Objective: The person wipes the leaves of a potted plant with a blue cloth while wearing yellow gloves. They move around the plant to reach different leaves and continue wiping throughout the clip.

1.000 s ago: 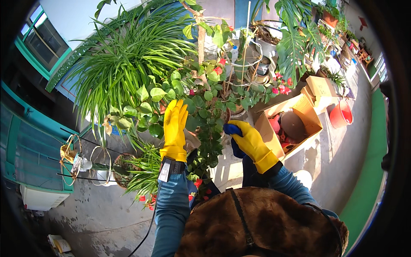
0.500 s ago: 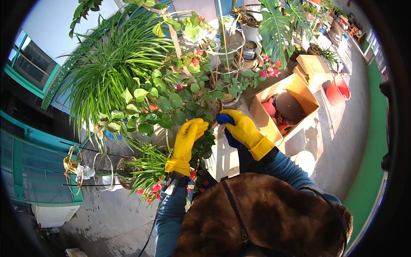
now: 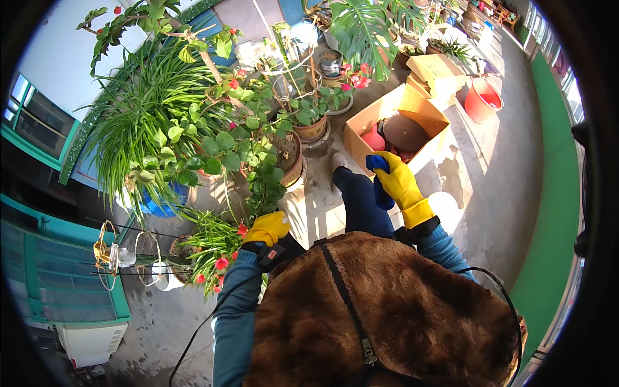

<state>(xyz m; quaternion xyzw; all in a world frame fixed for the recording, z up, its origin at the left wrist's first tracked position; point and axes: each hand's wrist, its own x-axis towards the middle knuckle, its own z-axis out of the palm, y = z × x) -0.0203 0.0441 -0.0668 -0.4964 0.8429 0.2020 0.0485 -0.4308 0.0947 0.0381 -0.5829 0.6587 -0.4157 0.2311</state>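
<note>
My right hand (image 3: 402, 187), in a yellow rubber glove, is closed on a blue cloth (image 3: 383, 195). Part of the cloth bulges above the fingers, and the rest hangs below them, over the floor beside my knee. My left hand (image 3: 267, 229), gloved in the same yellow, is low by my left thigh with its fingers curled in. A small pale spot shows at its fingertips, too small to name. Close to the left hand are red flowers (image 3: 222, 262) and strap-shaped green leaves. Ahead of it stands a leafy potted plant (image 3: 225, 143) with a woody stem.
Ahead of my right hand an open cardboard box (image 3: 432, 132) holds a brown round thing and red items. Beyond it are more cardboard and a red bucket (image 3: 482, 100). Brown plant pots (image 3: 312, 131) stand ahead of my legs. At left is a wire rack with hoops (image 3: 149, 261).
My left hand has drawn back and down from the foliage to my thigh, its fingers now curled. My right hand, still gripping the blue cloth, has shifted right, away from the plant. The view has tilted.
</note>
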